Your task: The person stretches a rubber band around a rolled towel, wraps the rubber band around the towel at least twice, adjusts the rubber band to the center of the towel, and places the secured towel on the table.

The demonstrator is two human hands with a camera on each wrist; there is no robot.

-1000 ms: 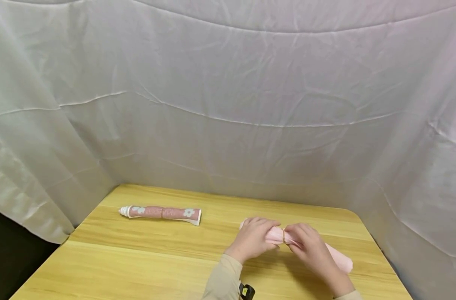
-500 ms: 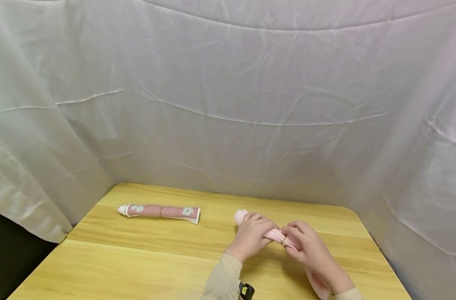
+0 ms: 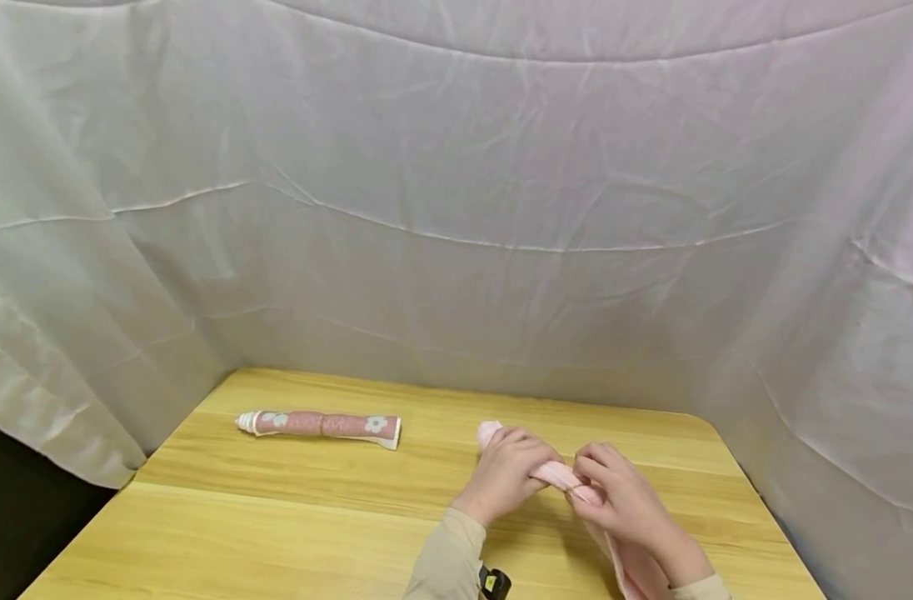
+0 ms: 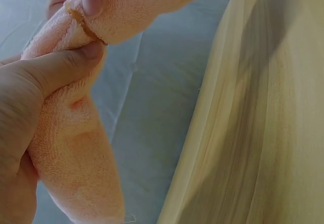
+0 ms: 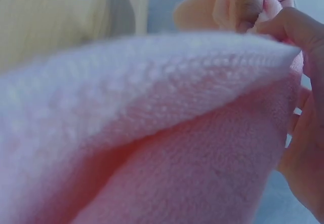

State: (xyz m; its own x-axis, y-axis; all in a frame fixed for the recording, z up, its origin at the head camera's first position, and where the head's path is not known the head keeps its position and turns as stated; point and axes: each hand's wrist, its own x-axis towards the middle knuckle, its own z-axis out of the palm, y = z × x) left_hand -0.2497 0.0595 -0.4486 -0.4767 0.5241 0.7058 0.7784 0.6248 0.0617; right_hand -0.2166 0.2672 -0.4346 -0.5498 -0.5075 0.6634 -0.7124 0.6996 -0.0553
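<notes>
A pink terry towel (image 3: 554, 473), rolled up, is held over the table by both hands. My left hand (image 3: 507, 468) grips its left part, thumb along the roll in the left wrist view. A thin brown band (image 4: 85, 25), apparently a rubber band, cinches the towel between the two hands. Close by the band, my right hand (image 3: 623, 492) pinches the towel; one of its fingertips touches the band's edge in the left wrist view. Below the right hand the towel's loose end (image 5: 202, 148) hangs partly unrolled, filling much of the right wrist view.
A second rolled towel (image 3: 344, 425), dusty pink with pale flowers and a white end, lies banded at the table's left. The wooden table (image 3: 276, 525) has grey-white curtains (image 3: 456, 317) behind it and at its sides. A black device (image 3: 494, 582) sits at the left wrist.
The towel's right end has drooped from lying straight out to hanging down beneath the right hand, opening somewhat. The roll now bends at the band; both hands stay in nearly the same place.
</notes>
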